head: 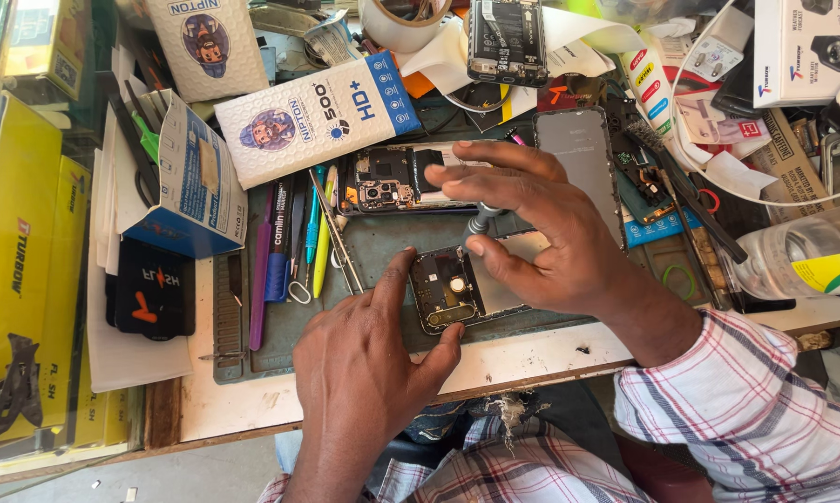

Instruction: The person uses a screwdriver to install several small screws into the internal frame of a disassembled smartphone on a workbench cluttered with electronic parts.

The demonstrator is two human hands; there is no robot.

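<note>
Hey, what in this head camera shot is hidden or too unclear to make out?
- Screwdriver tip: hidden by right hand fingers.
- Opened phone right half: covered by that hand.
- Its tiny screws: too small.
- Clear bottle: cut off at right edge.
- Left hand steadies the phone; palm side unseen.

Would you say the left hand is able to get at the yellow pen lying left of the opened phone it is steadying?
Probably yes: the left hand rests just right of the yellow pen, with only tweezers lying between.
</note>
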